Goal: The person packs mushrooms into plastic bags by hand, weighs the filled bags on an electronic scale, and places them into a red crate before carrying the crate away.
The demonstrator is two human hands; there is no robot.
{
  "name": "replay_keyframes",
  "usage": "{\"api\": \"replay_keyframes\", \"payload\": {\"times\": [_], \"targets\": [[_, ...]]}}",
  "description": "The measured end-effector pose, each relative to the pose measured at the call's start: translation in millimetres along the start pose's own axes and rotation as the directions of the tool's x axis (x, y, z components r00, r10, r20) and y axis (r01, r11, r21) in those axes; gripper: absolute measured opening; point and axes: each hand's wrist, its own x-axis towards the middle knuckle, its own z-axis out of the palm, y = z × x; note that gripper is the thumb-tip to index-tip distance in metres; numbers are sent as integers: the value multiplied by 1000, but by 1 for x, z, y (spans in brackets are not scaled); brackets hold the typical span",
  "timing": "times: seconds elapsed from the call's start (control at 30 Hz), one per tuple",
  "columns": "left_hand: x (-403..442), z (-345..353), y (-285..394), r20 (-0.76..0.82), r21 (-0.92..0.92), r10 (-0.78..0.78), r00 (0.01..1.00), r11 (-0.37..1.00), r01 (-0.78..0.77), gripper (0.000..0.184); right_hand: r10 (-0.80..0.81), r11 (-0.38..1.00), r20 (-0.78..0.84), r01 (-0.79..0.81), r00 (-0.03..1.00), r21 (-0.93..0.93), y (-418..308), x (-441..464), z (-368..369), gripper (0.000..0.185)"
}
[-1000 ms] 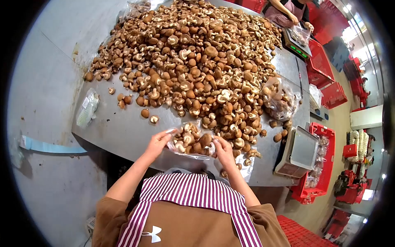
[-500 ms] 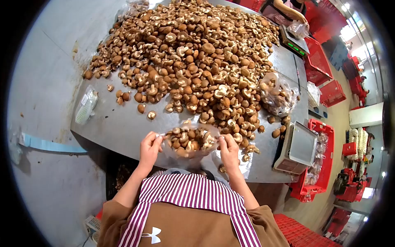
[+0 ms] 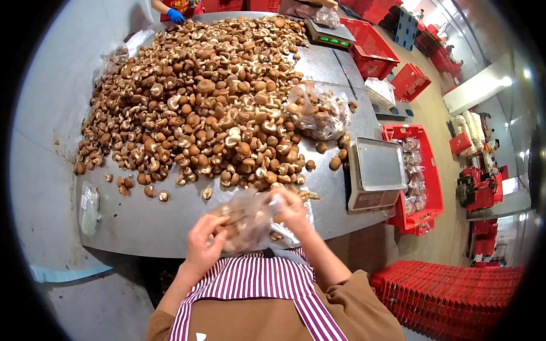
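Below frame centre, my left hand [image 3: 203, 243] and right hand [image 3: 292, 211] hold a plastic bag [image 3: 250, 202], through blur apparently with shiitake mushrooms [image 3: 241, 226]; a loosened grip could spill them.

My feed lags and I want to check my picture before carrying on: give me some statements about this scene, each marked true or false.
1. The left hand and right hand are both on one plastic bag. True.
2. The mushroom pile lies on the floor. False: the mushroom pile is on the metal table.
3. The red crate beside the near scale holds bags. True.
4. The apron is plain green. False: the apron has purple and white stripes.
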Motion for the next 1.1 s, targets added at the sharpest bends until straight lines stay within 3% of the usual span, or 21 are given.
{"api": "replay_keyframes", "payload": {"times": [0.07, 0.2, 0.27, 0.37, 0.4, 0.47, 0.53, 0.57, 0.6, 0.67, 0.7, 0.77, 0.8, 0.87, 0.9, 0.97, 1.0, 1.07, 1.1], "targets": [[-4, 3, -10, 64, 1, -188, 980, 982, 188, 22, -40, 994, -147, 25, 988, -107, -18, 3, -39, 20], [-21, 24, -38, 171, 6, -260, 950, 965, 263, 20, -24, 954, -306, -69, 952, -291, -46, 19, -101, 14], [-27, 37, -48, 196, -15, -320, 927, 944, 329, 19, -188, 885, -337, 11, 923, -465, -24, 35, -130, 15], [-32, 54, -68, 294, 111, -387, 874, 922, 370, 20, -350, 583, -252, -1, 902, -812, -13, 50, -156, 16], [-34, 60, -71, 290, 112, -394, 872, 919, 378, 20, -363, 484, -292, -89, 885, -871, -7, 51, -157, 19], [-39, 75, -85, 369, 169, -425, 826, 905, 390, 22, -529, 427, -297, -53, 795, -903, 5, 48, -153, 16], [-50, 92, -107, 391, 178, -402, 828, 916, 361, 23, -343, 585, -285, -34, 895, -810, 5, 32, -125, 9], [-53, 100, -114, 421, 183, -385, 821, 923, 339, 24, -295, 615, -260, -26, 919, -788, 38, 24, -118, 6], [-54, 104, -117, 451, 186, -366, 814, 930, 316, 25, -88, 718, -249, -112, 964, -687, 51, 11, -98, 9], [-48, 110, -115, 509, 265, -381, 772, 922, 281, 31, 15, 660, -46, -44, 999, -750, 95, -16, -63, 18], [-47, 117, -116, 469, 247, -343, 814, 936, 252, 35, 129, 688, 14, -79, 992, -721, 92, -24, -40, 18], [-44, 133, -117, 424, 233, -311, 850, 945, 229, 39, 240, 549, 40, -102, 970, -829, 145, -49, -15, 16], [-38, 143, -119, 389, 239, -235, 891, 960, 149, 42, 216, 472, 85, -28, 973, -881, 151, -61, -7, 22], [-29, 150, -137, 343, 256, -151, 927, 965, 62, 44, 232, 557, 171, 13, 958, -830, 151, -72, 15, 23], [-27, 150, -143, 433, 277, -141, 890, 961, 18, 44, 229, 560, 177, 19, 957, -828, 152, -74, 18, 23], [-29, 147, -153, 548, 361, -185, 816, 932, -31, 37, 335, 699, 234, -74, 913, -712, 156, -73, 20, 24], [-32, 145, -160, 541, 365, -186, 820, 930, -30, 37, 386, 655, 123, -178, 914, -734, 146, -68, 18, 25], [-41, 139, -173, 585, 401, -114, 803, 901, -164, 26, 253, 623, 4, -160, 967, -765, 148, -58, 10, 21], [-47, 136, -175, 552, 409, -40, 833, 884, -228, 19, 58, 532, -18, -46, 998, -845, 148, -55, 9, 16]]}}
